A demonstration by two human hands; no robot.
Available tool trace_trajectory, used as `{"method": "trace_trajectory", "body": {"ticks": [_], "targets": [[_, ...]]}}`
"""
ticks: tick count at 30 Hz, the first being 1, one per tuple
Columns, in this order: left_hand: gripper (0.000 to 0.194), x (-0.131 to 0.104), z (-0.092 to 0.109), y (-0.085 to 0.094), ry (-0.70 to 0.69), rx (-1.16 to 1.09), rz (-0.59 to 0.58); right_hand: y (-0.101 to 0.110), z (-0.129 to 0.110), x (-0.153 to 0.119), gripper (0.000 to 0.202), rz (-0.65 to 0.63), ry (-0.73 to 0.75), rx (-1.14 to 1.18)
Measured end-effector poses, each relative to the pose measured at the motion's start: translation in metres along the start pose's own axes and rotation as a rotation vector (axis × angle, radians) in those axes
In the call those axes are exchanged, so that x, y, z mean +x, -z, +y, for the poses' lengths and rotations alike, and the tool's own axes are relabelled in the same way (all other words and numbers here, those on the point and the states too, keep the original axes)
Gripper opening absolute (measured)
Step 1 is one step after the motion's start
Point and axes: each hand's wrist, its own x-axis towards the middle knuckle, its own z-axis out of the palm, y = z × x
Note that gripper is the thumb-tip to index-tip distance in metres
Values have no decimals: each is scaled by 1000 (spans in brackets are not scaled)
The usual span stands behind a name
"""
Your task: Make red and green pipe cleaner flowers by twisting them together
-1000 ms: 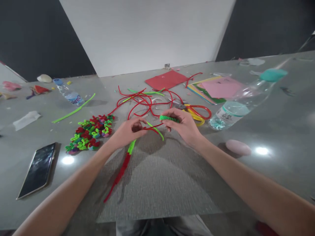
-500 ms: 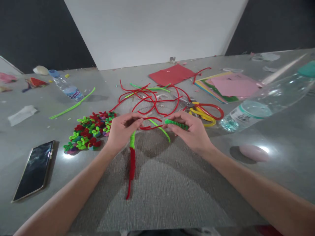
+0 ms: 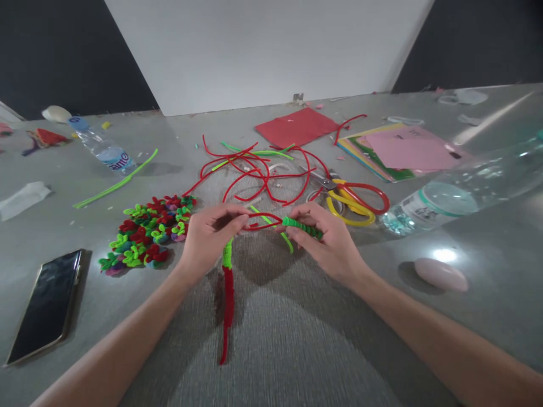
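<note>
My left hand (image 3: 216,233) pinches a red pipe cleaner (image 3: 267,227), bent into a narrow loop that points right. Closed around a tight green pipe-cleaner coil (image 3: 302,228), my right hand (image 3: 328,240) holds it with one end facing left. The tip of the red loop meets that end; whether it goes inside I cannot tell. Below my left hand runs a strip wound in green and red (image 3: 228,291), with a thin red tail. Its top end is hidden by the hand. A light green pipe cleaner (image 3: 287,242) passes behind the loop.
Loose red pipe cleaners (image 3: 265,175) lie beyond my hands, beside scissors (image 3: 350,195). Small pipe-cleaner flowers (image 3: 142,234) and a phone (image 3: 46,308) are at left. A large bottle (image 3: 436,203), a pink oval object (image 3: 441,274) and coloured paper (image 3: 407,148) are at right. A small bottle (image 3: 108,151) leans far left.
The gap between the red loop and the green coil has closed, and the loop's ends have come together at the coil's end. The view has shifted slightly.
</note>
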Motion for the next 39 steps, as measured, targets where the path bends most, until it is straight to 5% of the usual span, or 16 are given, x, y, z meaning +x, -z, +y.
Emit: {"method": "trace_trajectory", "body": {"ticks": [15,32,39], "targets": [[9,-3,2,-2,39,-5,0,-1,-1,1,17,-58,46,43],[11,-5,-7,-8,-62,136,-260,3,1,-2,9,-26,369,-586],[13,-5,-5,-9,-85,206,-294,4,-2,-3,11,-52,402,-607]]}}
